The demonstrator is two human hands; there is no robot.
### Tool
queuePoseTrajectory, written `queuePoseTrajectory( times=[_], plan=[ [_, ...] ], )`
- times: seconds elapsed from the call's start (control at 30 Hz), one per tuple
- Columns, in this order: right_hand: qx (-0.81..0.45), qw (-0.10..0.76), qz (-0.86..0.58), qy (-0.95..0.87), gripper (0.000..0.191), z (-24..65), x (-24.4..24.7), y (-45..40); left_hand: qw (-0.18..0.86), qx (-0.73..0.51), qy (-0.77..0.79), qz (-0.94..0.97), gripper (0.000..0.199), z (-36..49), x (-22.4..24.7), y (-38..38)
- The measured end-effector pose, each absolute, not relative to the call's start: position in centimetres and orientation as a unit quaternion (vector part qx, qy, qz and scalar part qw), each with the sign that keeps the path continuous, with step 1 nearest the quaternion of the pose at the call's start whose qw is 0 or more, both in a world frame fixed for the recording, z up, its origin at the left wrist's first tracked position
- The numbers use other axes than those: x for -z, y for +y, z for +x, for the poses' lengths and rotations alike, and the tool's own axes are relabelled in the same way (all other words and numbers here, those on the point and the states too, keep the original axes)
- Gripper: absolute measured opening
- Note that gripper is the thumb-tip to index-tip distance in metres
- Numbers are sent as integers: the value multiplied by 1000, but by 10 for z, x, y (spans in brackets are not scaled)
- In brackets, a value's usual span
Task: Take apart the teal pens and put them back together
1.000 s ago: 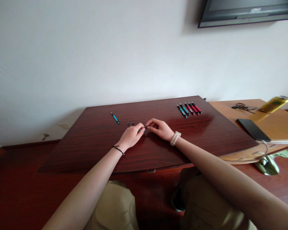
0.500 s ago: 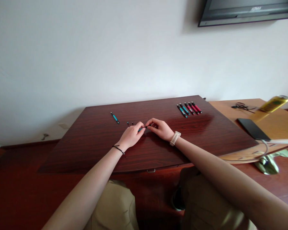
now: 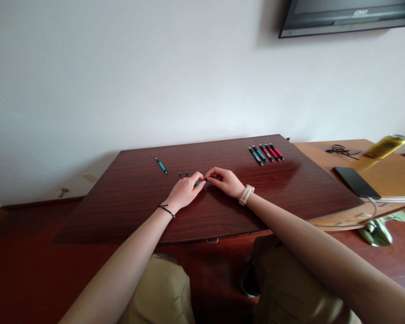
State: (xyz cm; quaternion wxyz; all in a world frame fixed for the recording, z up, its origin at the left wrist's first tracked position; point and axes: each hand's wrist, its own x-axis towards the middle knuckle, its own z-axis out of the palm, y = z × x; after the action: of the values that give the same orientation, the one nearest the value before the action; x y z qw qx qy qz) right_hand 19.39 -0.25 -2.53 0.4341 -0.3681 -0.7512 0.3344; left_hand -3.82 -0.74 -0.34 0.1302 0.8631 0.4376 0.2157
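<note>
Dark wood-grain bench [image 3: 138, 211], two bare hands, one teal pen [image 3: 198, 183] between them at frame centre.
White wall [image 3: 138, 76] fills the upper frame; the glossy bench spans the middle, a paler wooden table [image 3: 394, 173] adjoining at right; the black television [image 3: 351, 29], upper right, bears slightly blurred lettering resembling KONKA. The left hand [image 3: 185, 190] has its fingers wrapped around the teal pen's barrel; the right hand [image 3: 228, 182] pinches its dark end, and together they hide most of it. On the table sit a yellow can [image 3: 386, 147], print unreadable, a flat black device [image 3: 353, 181] and a coiled black cable [image 3: 344, 151]. Five slim pens [image 3: 266, 153], two teal and three red, lie slanted right of centre; a lone teal-and-black pen [image 3: 161, 166] lies left. Two tiny dark pieces [image 3: 180, 173] rest just above the left hand.
</note>
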Motion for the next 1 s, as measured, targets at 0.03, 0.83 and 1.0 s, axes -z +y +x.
queuePoseTrajectory(
  times=[0.03,0.83,1.0],
  plan=[
    [-332,437,-368,-751,21,194,25,-3,128,-214,439,863,20,-38,3,-8],
    [-339,437,-372,-745,22,195,27,2,115,-224,433,865,19,-39,0,-10],
    [-401,459,-383,-694,31,198,27,4,119,-233,443,857,19,-39,0,-10]
  ],
)
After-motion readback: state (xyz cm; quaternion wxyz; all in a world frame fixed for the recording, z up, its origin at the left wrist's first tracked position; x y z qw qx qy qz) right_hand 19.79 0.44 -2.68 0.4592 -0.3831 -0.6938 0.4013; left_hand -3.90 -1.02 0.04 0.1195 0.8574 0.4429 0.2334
